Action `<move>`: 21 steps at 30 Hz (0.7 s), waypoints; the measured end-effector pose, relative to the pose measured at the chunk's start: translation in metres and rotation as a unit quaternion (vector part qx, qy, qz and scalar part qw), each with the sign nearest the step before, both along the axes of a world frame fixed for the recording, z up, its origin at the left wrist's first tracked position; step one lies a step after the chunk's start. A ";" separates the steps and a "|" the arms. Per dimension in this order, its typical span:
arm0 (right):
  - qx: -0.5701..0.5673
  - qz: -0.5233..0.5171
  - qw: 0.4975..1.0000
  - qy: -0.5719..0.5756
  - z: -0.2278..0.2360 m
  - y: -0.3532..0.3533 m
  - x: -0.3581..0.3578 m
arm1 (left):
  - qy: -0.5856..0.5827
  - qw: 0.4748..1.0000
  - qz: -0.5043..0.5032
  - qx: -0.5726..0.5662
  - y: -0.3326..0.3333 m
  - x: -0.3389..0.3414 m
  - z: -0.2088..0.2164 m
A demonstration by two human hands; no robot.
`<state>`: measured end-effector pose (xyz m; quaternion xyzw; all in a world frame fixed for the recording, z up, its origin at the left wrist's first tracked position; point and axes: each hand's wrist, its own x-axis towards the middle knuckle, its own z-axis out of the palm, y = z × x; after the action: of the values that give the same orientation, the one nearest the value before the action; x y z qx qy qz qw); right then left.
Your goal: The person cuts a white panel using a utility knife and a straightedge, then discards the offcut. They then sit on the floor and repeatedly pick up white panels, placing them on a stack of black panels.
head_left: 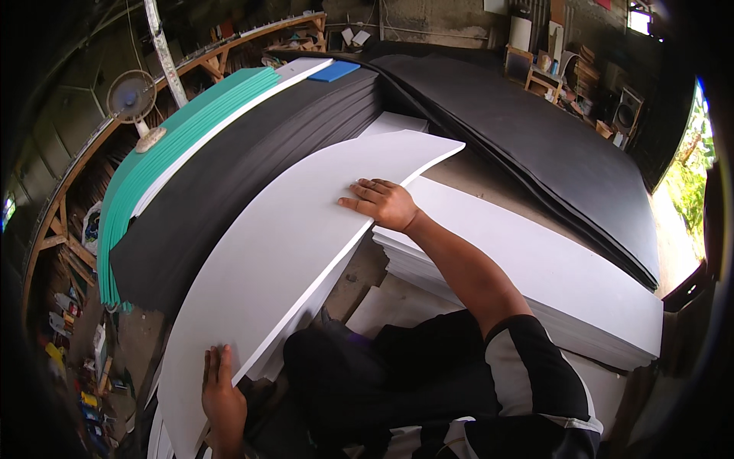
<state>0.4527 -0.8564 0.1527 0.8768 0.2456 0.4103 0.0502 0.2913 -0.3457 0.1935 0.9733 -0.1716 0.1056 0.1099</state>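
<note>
A long white sheet (290, 206), thick like foam board, crosses in front of me from the lower left to the upper middle. My right hand (382, 205) rests on its top face by the near edge, fingers spread and lying flat. Lower down, my left hand (223, 394) lies against the same near edge, with its fingers stretched over the top face. Its thumb's hold on the edge cannot be made out. More white sheets show beneath the long one. To the right of my legs lies a stack of white sheets (527, 252).
Beyond the white sheet are stacked black sheets (252, 145) and green sheets (183, 115). A blue piece (334, 72) lies at their far end. Large black sheets (520, 138) spread at the far right. A fan (131, 98) stands left; a loudspeaker (628, 111) sits at the back.
</note>
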 end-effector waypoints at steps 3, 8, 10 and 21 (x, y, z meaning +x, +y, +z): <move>-0.031 0.011 0.999 0.001 -0.035 0.010 0.050 | 0.002 0.999 0.026 0.024 0.003 0.019 -0.041; -0.054 -0.178 0.973 0.134 -0.087 0.016 0.104 | 0.006 1.000 0.010 -0.019 -0.019 0.079 -0.111; -0.013 -0.326 0.917 0.230 -0.103 0.028 0.112 | 0.050 0.998 0.023 -0.041 -0.039 0.111 -0.136; -0.070 -0.272 0.856 0.435 -0.181 0.108 0.118 | 0.001 0.997 -0.071 -0.004 -0.118 0.219 -0.236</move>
<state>0.5710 -0.7487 -0.0281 0.9919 0.0218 -0.0609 0.1093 0.5100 -0.4633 -0.0422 0.9584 -0.2396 0.0969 0.1210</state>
